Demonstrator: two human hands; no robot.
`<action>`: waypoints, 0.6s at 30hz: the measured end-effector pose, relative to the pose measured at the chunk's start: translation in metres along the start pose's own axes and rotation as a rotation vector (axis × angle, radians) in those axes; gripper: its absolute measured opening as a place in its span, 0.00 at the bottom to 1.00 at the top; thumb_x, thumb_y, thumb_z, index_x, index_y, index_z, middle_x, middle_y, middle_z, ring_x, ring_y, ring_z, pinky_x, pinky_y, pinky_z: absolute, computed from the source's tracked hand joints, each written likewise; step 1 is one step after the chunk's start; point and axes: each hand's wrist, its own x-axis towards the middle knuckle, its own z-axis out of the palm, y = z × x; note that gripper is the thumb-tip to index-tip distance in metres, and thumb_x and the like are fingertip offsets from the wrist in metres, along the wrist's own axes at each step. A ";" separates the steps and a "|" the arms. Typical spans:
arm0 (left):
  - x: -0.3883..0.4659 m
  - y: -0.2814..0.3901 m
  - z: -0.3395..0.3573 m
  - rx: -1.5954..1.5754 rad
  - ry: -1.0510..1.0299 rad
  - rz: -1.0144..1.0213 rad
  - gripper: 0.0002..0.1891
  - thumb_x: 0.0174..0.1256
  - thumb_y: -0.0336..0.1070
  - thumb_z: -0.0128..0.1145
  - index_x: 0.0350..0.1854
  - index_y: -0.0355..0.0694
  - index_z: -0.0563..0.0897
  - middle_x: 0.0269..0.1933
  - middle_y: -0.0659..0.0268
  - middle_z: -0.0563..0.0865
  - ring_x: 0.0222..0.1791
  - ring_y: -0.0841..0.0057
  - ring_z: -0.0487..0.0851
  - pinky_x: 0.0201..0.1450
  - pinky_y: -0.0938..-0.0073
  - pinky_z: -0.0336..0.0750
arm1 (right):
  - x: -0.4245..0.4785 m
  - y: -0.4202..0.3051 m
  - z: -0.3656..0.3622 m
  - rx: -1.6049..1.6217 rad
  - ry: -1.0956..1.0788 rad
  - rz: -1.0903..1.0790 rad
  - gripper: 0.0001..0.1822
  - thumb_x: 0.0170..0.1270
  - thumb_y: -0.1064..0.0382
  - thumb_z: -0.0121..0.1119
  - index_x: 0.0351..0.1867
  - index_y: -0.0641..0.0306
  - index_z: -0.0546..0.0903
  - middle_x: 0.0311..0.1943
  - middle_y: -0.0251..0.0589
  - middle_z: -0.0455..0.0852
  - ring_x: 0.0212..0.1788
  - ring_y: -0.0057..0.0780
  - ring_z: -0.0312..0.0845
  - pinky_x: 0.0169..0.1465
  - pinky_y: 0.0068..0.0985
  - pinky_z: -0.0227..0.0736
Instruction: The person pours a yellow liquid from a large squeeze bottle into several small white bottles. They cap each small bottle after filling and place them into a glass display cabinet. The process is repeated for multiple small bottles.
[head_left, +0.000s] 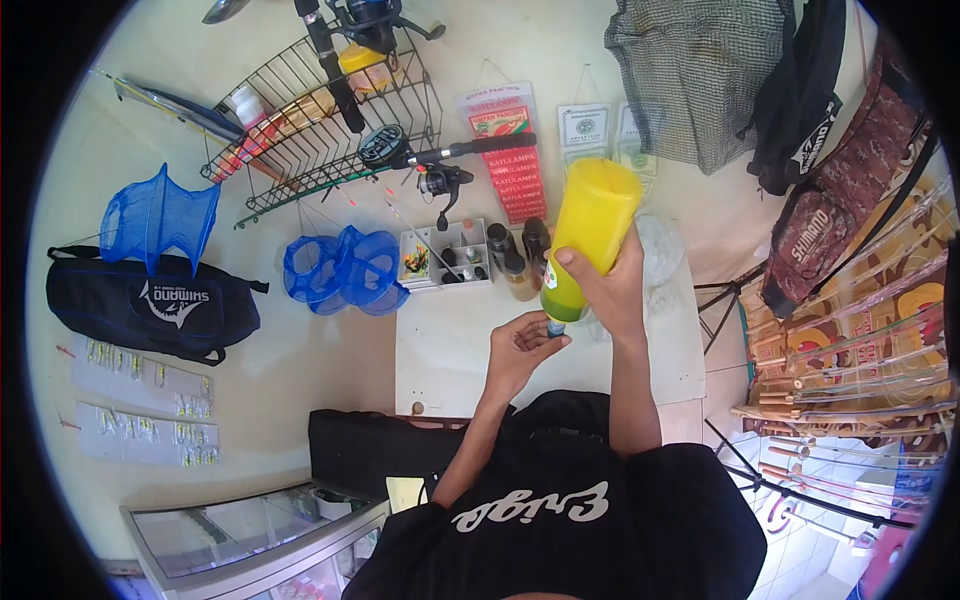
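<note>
A large yellow plastic bottle (596, 214) is gripped by my right hand (619, 285), thumb across its near side. It is tilted, with its narrow end down, and its lowest part looks green. Just beneath that end, the fingers of my left hand (521, 345) pinch a small bluish vial or cap (556, 328). The two meet or nearly meet; I cannot tell if liquid is passing. Both hands are above a white table (450, 352). Several dark-capped bottles (517, 262) stand behind them, beside a white compartment box (461, 259) holding small jars and colourful bits.
Clear plastic bags (660, 247) lie at the table's right. Above the table, a wire rack (300, 112) carries fishing reels (439, 184) and jars. Blue mesh nets (345, 270) hang at left. Fishing rods (847, 390) stand at right; a glass display case (247, 540) is at lower left.
</note>
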 end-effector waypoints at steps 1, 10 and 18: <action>0.000 0.000 0.000 0.000 0.000 0.000 0.18 0.60 0.17 0.70 0.53 0.29 0.84 0.46 0.62 0.90 0.47 0.80 0.87 0.57 0.77 0.83 | 0.000 0.000 0.000 -0.002 -0.001 0.001 0.36 0.58 0.58 0.78 0.63 0.67 0.71 0.46 0.39 0.85 0.47 0.24 0.83 0.53 0.26 0.79; 0.002 -0.001 -0.002 0.006 -0.001 -0.001 0.18 0.59 0.17 0.70 0.53 0.29 0.84 0.46 0.62 0.90 0.46 0.79 0.87 0.56 0.77 0.83 | 0.001 0.000 0.001 -0.011 0.009 -0.013 0.35 0.59 0.59 0.78 0.62 0.68 0.71 0.46 0.40 0.85 0.46 0.24 0.84 0.52 0.26 0.79; 0.002 -0.001 -0.004 0.031 -0.021 0.018 0.21 0.60 0.16 0.68 0.57 0.27 0.82 0.48 0.59 0.90 0.47 0.79 0.88 0.55 0.78 0.83 | 0.003 -0.003 0.002 -0.048 -0.006 -0.053 0.34 0.60 0.57 0.77 0.61 0.69 0.71 0.45 0.41 0.86 0.46 0.25 0.84 0.52 0.26 0.79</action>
